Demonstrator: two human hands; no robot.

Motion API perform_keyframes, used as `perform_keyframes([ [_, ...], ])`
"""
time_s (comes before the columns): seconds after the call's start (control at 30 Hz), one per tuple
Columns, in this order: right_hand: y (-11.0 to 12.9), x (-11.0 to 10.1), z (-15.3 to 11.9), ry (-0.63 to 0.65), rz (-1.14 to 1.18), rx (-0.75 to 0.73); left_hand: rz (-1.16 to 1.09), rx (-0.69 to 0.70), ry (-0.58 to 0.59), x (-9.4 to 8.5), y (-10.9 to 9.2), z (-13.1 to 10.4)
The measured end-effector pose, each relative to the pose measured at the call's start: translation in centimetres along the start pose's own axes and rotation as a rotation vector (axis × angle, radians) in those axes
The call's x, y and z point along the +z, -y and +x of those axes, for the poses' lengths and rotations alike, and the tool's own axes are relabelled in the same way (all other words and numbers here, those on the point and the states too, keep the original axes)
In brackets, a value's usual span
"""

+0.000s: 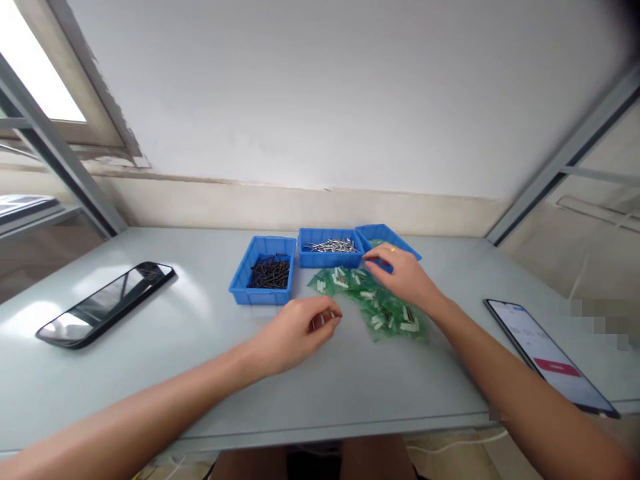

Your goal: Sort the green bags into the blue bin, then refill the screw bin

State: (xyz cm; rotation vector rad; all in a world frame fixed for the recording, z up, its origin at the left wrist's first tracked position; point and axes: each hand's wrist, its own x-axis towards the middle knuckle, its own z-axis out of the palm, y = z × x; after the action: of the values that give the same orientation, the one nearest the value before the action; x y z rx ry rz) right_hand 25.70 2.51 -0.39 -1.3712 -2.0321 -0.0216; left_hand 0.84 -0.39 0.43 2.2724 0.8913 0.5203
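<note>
My left hand [299, 332] is over the table in front of the blue bin of dark screws [270, 272], its fingers curled and nearly pinched; any small thing between them is too hidden to name. My right hand [397, 272] hovers by the right corner of the bin of silver screws [334, 247], thumb and index finger apart, nothing visible between them. Beneath and beside it lie several green plastic bags [393, 317] with white plugs and screws inside. Partly behind my right hand stands a third blue bin [383, 233] with something green in it.
A black device with a glossy screen [107, 303] lies on the left of the table [210, 400]. On the right rests a phone [547, 353] with a lit screen. Metal frame posts stand at both sides, and a wall runs behind the bins.
</note>
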Motion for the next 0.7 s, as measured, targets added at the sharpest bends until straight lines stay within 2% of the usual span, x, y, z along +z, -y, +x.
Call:
perform_keyframes([
  [0.13, 1.0, 0.7, -0.6, 0.191, -0.013, -0.079, -0.001, 0.013, 0.019, 0.1, 0.0, -0.1],
  [0.23, 1.3, 1.1, -0.9, 0.275, -0.045, -0.086, 0.003, 0.020, 0.014, 0.1, 0.0, -0.1],
  [0.57, 1.9, 0.7, -0.9, 0.267, -0.106, -0.056, 0.014, 0.026, 0.019, 0.0, -0.1, 0.0],
  [0.7, 2.1, 0.2, -0.7, 0.148, -0.073, -0.046, 0.014, 0.017, 0.020, -0.1, -0.1, 0.1],
])
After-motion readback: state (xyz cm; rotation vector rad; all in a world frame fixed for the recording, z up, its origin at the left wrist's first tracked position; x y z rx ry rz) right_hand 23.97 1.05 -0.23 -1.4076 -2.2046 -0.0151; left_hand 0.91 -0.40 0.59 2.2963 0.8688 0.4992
